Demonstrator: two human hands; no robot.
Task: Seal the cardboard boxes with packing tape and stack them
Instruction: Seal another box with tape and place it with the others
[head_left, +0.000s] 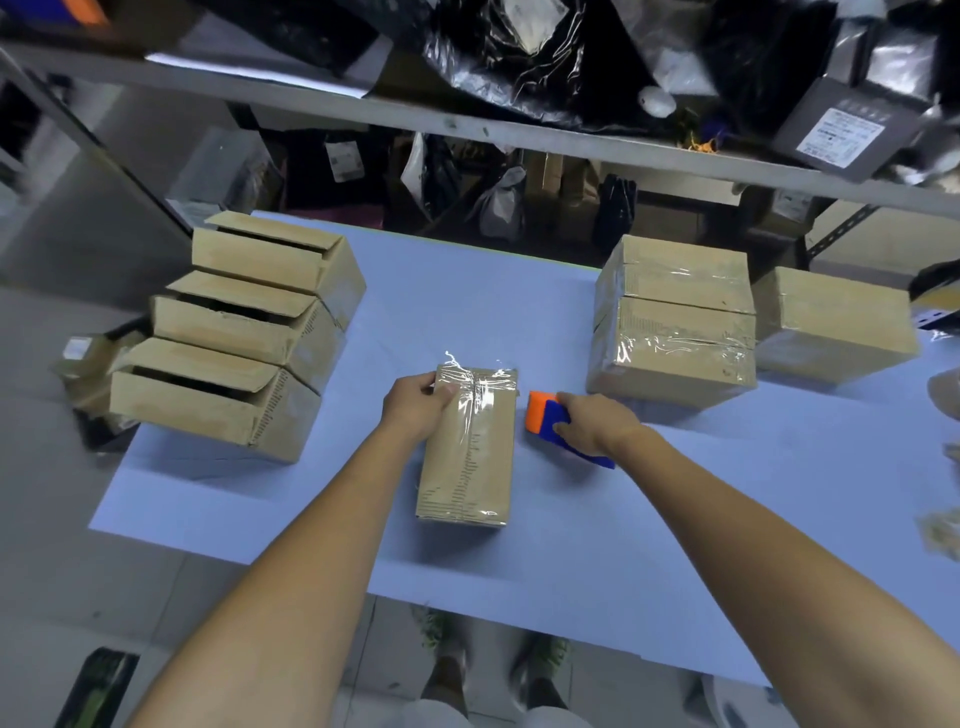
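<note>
A narrow cardboard box (465, 457) lies lengthwise on the blue tabletop (623, 545). Clear tape runs along its top and crinkles over its far end. The left hand (415, 408) grips the box's far left corner, fingers closed on its edge and thumb on the tape. Just right of the box, the right hand (597, 421) has its fingers wrapped around an orange and blue tape dispenser (543, 415) resting on the tabletop. Farther back, left of the box, three open boxes (234, 332) stand in a row. To its right sit stacked taped boxes (675, 322), with another taped box (831, 322) beside them. Beyond the box, a shelf (519, 132) holds black bags (498, 57).
</note>
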